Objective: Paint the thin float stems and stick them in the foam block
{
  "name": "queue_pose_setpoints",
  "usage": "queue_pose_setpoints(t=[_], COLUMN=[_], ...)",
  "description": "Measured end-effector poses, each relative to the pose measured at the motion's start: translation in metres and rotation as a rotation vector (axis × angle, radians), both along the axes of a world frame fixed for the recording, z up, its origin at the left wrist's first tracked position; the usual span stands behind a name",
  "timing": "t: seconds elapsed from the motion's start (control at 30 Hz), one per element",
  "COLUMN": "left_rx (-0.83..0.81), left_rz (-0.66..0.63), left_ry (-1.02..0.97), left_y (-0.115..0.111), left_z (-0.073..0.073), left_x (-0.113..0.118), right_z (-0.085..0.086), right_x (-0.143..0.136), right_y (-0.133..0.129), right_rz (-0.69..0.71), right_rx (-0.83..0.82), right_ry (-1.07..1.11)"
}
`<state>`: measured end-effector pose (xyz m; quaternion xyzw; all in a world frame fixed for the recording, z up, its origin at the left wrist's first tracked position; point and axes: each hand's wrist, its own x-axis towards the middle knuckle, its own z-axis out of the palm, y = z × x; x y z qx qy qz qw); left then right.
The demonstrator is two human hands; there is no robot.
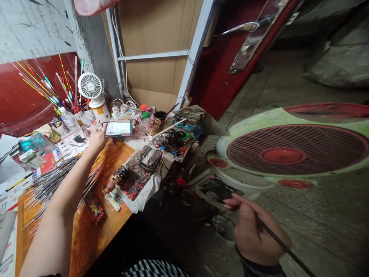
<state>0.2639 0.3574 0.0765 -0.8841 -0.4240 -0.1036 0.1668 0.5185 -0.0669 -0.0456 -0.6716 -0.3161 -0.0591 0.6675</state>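
Note:
My left hand [98,137] reaches across the table to a smartphone [118,129] propped up with its screen lit. One finger is stretched out at the left edge of the screen; the hand grips nothing that I can see. At the lower right, my right hand [258,231] is closed around a thin dark stick [284,245] that slants down to the right. The front tip of this stick is hard to make out against the dark background. Below my left forearm lies a heap of thin grey rods [57,181] on the orange tabletop [95,242].
A small white fan [90,86] stands behind the phone, beside several upright fishing floats [66,88]. Paint-stained motorized devices [150,157] sit on a cloth to the right. A large green and red fan [296,150] stands by the table, near a red door [227,73].

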Motion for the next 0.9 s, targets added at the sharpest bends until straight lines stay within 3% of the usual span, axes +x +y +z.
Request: queue_pose_setpoints(t=[0.17, 0.47, 0.8, 0.9], left_rx=[-0.036, -0.006, -0.173, -0.149], left_rz=[0.026, -0.009, 0.079, -0.015], left_ry=[-0.011, 0.202, 0.151, 0.166], left_y=[0.001, -0.02, -0.03, -0.031], left_z=[-0.007, -0.019, -0.036, -0.042], left_x=[-0.017, -0.027, 0.0, 0.009], right_z=[0.008, 0.01, 0.009, 0.008], right_x=[-0.003, -0.006, -0.009, -0.008], right_y=[0.002, 0.001, 0.001, 0.0], right_rz=[-0.028, -0.026, -0.01, -0.016], right_rx=[0.007, -0.018, -0.046, -0.042], right_ry=[-0.006, -0.024, 0.014, 0.002])
